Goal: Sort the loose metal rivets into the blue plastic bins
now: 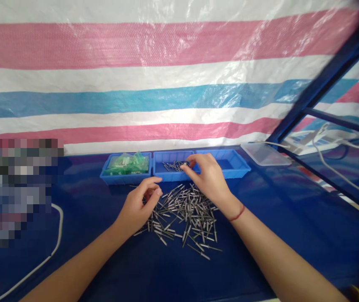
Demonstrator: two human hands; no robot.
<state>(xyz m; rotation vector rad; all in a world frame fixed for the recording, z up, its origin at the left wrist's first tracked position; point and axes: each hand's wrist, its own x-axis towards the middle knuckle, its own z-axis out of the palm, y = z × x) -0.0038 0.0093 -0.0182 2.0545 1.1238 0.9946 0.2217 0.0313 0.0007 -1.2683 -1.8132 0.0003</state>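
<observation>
A loose pile of metal pop rivets (195,209) lies on the dark blue tabletop. At the pile's left side is my left hand (138,203), its fingers curled in and the thumb close to them; whatever they may hold is hidden. My right hand (209,176) reaches over the middle blue bin (158,172), thumb and forefinger closed around rivets at the fingertips. More rivets (171,166) rest inside that bin, partly behind the hand. Green plastic packets (127,163) fill the left blue bin (106,178).
The right blue bin (234,163) adjoins the middle one. A clear plastic lid (265,154) lies beyond it, near a dark metal frame (318,88). A white cable (60,226) curves across the left of the table. Striped sheeting (166,46) hangs behind.
</observation>
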